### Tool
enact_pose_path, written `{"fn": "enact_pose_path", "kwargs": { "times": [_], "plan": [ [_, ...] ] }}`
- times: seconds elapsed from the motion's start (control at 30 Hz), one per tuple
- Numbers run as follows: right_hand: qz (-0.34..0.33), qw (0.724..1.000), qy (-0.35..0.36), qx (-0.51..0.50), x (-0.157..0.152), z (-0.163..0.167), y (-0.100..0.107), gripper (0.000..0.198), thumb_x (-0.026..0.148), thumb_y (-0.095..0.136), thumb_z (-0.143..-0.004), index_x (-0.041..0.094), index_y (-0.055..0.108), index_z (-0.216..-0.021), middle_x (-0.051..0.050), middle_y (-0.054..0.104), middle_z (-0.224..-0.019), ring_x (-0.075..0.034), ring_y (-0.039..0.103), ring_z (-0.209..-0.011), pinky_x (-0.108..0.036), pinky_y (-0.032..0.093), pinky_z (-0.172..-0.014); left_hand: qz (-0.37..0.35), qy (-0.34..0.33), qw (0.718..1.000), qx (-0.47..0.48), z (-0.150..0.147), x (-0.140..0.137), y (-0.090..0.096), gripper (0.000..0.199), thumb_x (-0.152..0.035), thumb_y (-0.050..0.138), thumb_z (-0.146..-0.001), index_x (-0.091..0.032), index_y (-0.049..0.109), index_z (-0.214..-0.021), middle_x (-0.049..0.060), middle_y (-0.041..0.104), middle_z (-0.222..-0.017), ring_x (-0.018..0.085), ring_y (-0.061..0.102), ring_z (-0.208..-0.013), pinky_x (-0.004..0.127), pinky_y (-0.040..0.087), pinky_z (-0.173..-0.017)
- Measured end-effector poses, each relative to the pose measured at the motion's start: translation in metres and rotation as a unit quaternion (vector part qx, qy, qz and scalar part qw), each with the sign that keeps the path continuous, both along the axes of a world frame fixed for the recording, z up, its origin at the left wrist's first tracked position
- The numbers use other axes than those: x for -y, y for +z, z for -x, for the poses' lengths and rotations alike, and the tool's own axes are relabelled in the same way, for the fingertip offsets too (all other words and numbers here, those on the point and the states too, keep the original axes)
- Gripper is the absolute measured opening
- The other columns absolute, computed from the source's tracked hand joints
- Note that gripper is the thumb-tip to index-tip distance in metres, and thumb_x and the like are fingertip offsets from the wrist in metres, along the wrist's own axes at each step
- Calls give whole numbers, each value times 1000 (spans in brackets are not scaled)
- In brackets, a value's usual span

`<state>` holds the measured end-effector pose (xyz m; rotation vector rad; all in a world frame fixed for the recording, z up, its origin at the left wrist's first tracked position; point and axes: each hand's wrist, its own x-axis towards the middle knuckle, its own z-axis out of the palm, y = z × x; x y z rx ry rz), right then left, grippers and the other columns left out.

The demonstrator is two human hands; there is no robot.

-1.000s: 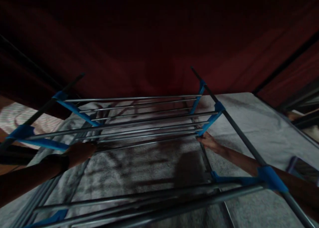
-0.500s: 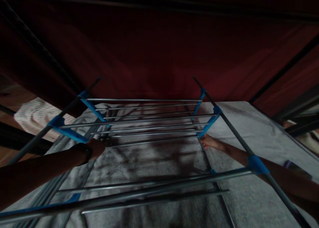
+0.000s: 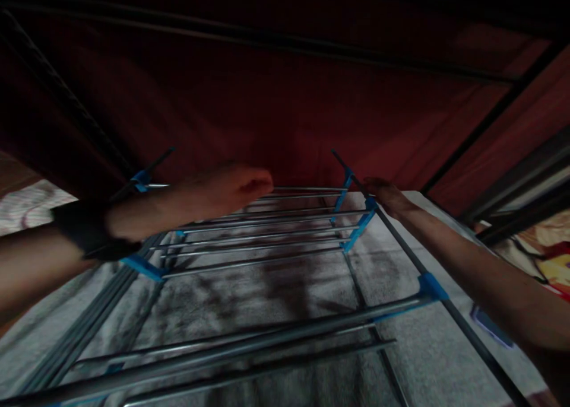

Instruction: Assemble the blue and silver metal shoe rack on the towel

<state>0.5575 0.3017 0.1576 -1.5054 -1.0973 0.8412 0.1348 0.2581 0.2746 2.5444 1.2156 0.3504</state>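
A rack of grey metal tubes (image 3: 276, 324) with blue plastic joints (image 3: 431, 286) lies before me, its rows of thin rods (image 3: 267, 237) running left to right. My left hand (image 3: 243, 187), with a dark band at the wrist, is over the far rods. Its fingers look curled in, and no object shows in them. Beside the right side pole (image 3: 403, 244), close to the far blue joints, is my right hand (image 3: 385, 194). Its fingers are dark and blurred, so whether they touch the pole is unclear.
A grey-white cloth (image 3: 312, 288) lies under the rack. Behind it hangs a dark red fabric panel (image 3: 285, 110) with black bars. A phone-like object (image 3: 492, 327) lies at right. More tubes (image 3: 95, 318) lie at left, and a striped cloth (image 3: 31, 205) is at the far left.
My left hand has left the rack's left blue joint and moved up and right over the far rods. My right hand has risen from the lower right rod end to beside the far pole.
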Motion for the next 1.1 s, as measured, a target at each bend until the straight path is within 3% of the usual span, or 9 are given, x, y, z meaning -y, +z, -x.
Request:
{"fn": "enact_pose_path", "kwargs": {
  "times": [0.03, 0.1, 0.13, 0.2, 0.3, 0.43, 0.57, 0.83, 1.1],
  "plan": [
    [4, 1000, -2, -8, -8, 7, 9, 22, 17, 63, -79, 22, 64, -100, 0, 71, -89, -13, 66, -81, -21, 51, -70, -79, -18, 997, -12, -17, -18, 5, 37, -47, 46, -100, -21, 71, -110, 3, 73, -106, 18, 63, -90, 29, 47, -85],
    [6, 1000, 13, -1, -23, 20, 20, 10, 18, 61, -83, 22, 62, -92, 2, 67, -82, -11, 63, -74, -19, 49, -68, -144, -47, 987, -56, -47, -53, 0, 41, -37, 43, -102, -15, 64, -129, 12, 66, -131, 22, 61, -112, 34, 43, -101],
    [9, 1000, 24, 12, -30, 24, 23, 3, 19, 61, -85, 22, 61, -87, 2, 65, -78, -11, 61, -70, -19, 48, -67, -137, -47, 986, -83, -60, -69, -9, 46, -35, 44, -101, -11, 57, -139, 16, 62, -140, 24, 58, -121, 35, 41, -105],
    [22, 998, 38, 43, -40, 30, 24, 10, 24, 59, -89, 22, 59, -80, 3, 62, -71, -11, 58, -64, -19, 46, -63, -117, -48, 986, -107, -81, -96, -32, 53, -34, 51, -98, -7, 53, -144, 19, 61, -143, 27, 58, -125, 35, 42, -105],
    [55, 995, 34, 71, -53, 29, 18, 18, 28, 55, -93, 20, 63, -79, 1, 63, -68, -13, 58, -61, -22, 47, -62, -70, -68, 985, -139, -103, -120, -66, 51, -38, 57, -96, -15, 57, -142, 15, 64, -141, 25, 62, -121, 32, 44, -98],
    [81, 994, 25, 69, -67, 22, 3, 19, 33, 62, -92, 18, 64, -80, -1, 66, -70, -13, 62, -65, -23, 52, -70, -36, -82, 980, -177, -120, -133, -92, 31, -32, 52, -97, -16, 70, -117, 14, 74, -116, 24, 67, -96, 32, 45, -81],
    [51, 997, 33, 56, -79, 16, -10, 22, 37, 65, -91, 19, 63, -79, -1, 64, -70, -13, 64, -69, -24, 55, -77, -43, -85, 983, -155, -123, -144, -102, 34, -34, 42, -102, -14, 68, -109, 12, 73, -99, 19, 62, -78, 29, 40, -69],
    [52, 990, 54, 117, -86, 10, -13, 33, 51, 72, -85, 19, 66, -82, -1, 64, -66, -18, 68, -73, -29, 58, -81, -42, -62, 992, -104, -120, -152, -107, 31, -34, 42, -102, -15, 67, -106, 10, 70, -96, 18, 59, -76, 29, 37, -68],
    [53, 991, 56, 114, -93, 8, -19, 26, 45, 67, -88, 20, 64, -81, -1, 62, -65, -17, 67, -72, -26, 58, -77, -35, -52, 994, -90, -120, -153, -106, 33, -36, 41, -102, -17, 67, -109, 9, 70, -95, 20, 60, -79, 31, 39, -73]
  ]
}}
